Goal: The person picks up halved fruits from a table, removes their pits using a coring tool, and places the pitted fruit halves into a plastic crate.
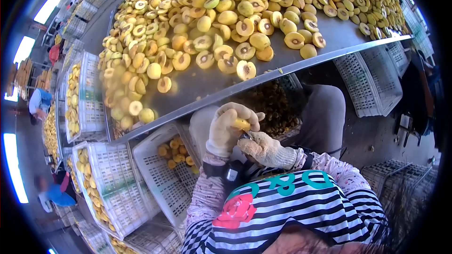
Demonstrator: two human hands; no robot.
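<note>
The gloved left hand (232,129) pinched a yellow fruit piece (242,124) near the table's (212,83) edge, while the gloved right hand (267,150) curled around a dark object (244,136) too small to identify.

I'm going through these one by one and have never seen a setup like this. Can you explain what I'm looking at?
There is no machine here, just a person in gloves. The one picture comes from a camera worn on the head, looking forward and down; its lens bends the edges. The sloping metal table carries heaps of yellow fruit, many pieces cut open. The left hand holds a fruit piece. The right hand meets it, with something dark between them, too small to identify. Plastic crates stand at the left.
</note>
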